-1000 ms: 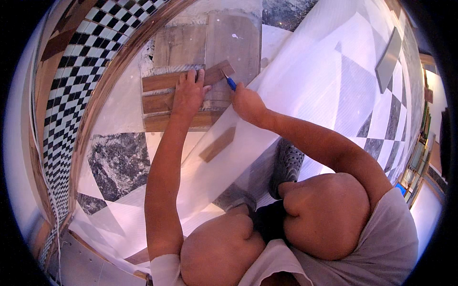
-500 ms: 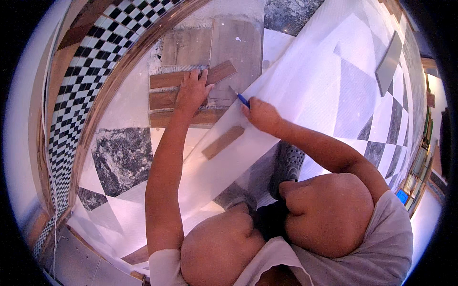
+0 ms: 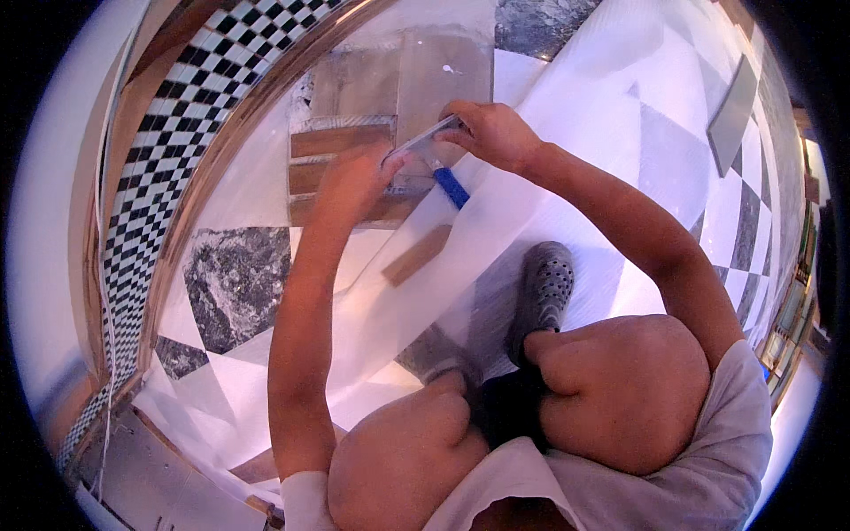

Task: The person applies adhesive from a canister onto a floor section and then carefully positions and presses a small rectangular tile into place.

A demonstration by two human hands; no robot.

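Note:
Between my two hands is a wood-look tile strip [image 3: 420,142], raised off the floor and turned so its pale edge shows. My left hand [image 3: 361,170], blurred, is closed on its near-left end. My right hand [image 3: 492,134] pinches the far-right end, thumb below and fingers over it. Just under the strip, a blue-handled tool [image 3: 452,188] lies on the translucent sheet; I cannot make out its kind. Brown wood-look strips [image 3: 307,180] lie on the floor beside my left hand, with gaps between them.
A translucent padded sheet [image 3: 584,159] covers much of the black-and-white checkered floor. Another brown strip [image 3: 420,255] lies near my shoes. A grey flat panel [image 3: 733,115] is at the right. Small checkered tiles [image 3: 168,155] curve along the left by a wooden edge.
My right hand has let go of the blue-handled tool and taken the strip's far end. The strip, flat on the floor before, is now lifted and tilted on edge between both hands.

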